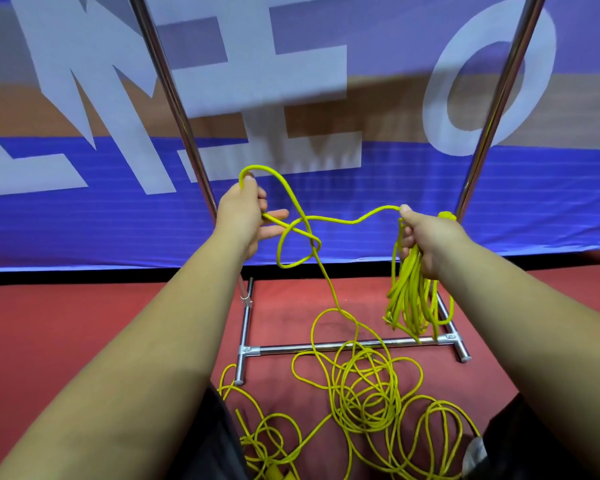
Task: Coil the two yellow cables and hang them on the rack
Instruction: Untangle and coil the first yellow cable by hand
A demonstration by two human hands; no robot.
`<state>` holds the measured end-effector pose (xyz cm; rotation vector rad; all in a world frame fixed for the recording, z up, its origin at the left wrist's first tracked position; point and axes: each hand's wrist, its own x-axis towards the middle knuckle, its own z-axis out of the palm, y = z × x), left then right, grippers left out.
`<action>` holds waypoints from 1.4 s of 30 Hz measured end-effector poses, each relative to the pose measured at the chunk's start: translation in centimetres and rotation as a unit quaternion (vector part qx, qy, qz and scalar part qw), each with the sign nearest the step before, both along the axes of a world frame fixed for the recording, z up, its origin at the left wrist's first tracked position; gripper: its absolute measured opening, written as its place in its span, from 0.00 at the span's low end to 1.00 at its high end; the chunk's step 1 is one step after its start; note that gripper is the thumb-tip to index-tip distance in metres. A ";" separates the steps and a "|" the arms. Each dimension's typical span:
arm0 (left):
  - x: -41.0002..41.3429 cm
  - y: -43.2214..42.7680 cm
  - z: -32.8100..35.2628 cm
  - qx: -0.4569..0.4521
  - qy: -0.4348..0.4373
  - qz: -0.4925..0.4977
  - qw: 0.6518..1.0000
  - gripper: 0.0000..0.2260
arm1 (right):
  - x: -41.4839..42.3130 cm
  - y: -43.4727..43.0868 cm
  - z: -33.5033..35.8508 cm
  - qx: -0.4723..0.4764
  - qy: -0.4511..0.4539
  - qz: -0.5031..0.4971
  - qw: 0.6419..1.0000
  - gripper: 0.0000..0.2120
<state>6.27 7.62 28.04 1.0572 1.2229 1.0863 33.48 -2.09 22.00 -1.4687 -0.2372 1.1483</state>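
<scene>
- The right hand (pixel 426 233) grips the coil (pixel 413 296) of gathered loops near their top. The loops hang down in front of the rack's (pixel 326 348) right side, so the finished turns stay together and off the floor.
- The left hand (pixel 246 213) pinches the yellow cable (pixel 343 220) between thumb and forefinger, its lower fingers straighter with a strand crossing them. It is raised well apart from the right hand, probably to measure out the next turn.
- Between the hands the cable sags, and just below the left hand it crosses itself in a twisted loop (pixel 298 247). That kink likely needs shaking out before the turn joins the coil.
- From there the cable drops to a loose tangle (pixel 364 386) on the red floor (pixel 84 323), partly over the rack's base bar. Whether this pile includes the second cable cannot be told.
- Nothing visible hangs on the rack, so coiling looks roughly midway on one cable.
</scene>
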 end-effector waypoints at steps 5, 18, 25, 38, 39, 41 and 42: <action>1.1 -1.5 0.8 0.051 -0.034 -0.096 0.993 0.16 | -2.4 0.1 -0.2 -0.021 0.010 0.080 0.997 0.15; 1.7 -4.4 1.2 0.052 -0.047 -0.255 0.964 0.17 | -5.4 -0.4 -1.3 -0.073 0.052 0.190 0.978 0.25; -1.6 -4.0 0.9 -0.011 0.084 -0.571 0.817 0.16 | -5.1 0.1 -1.0 -0.011 0.053 0.218 0.974 0.09; -0.7 -2.2 -0.9 -0.063 0.217 -0.309 0.924 0.22 | -5.9 -0.4 0.4 0.107 -0.024 0.266 0.958 0.16; -0.1 -2.1 -1.4 -0.075 0.176 -0.265 0.945 0.22 | -6.1 -0.5 0.4 0.103 -0.040 0.287 0.951 0.18; 1.0 -2.0 -2.2 -0.112 0.080 -0.201 0.970 0.21 | -6.5 -0.9 0.3 0.101 -0.051 0.328 0.938 0.19; 1.4 -2.0 -2.5 -0.126 0.044 -0.175 0.976 0.19 | -6.8 -1.0 0.3 0.102 -0.049 0.343 0.933 0.19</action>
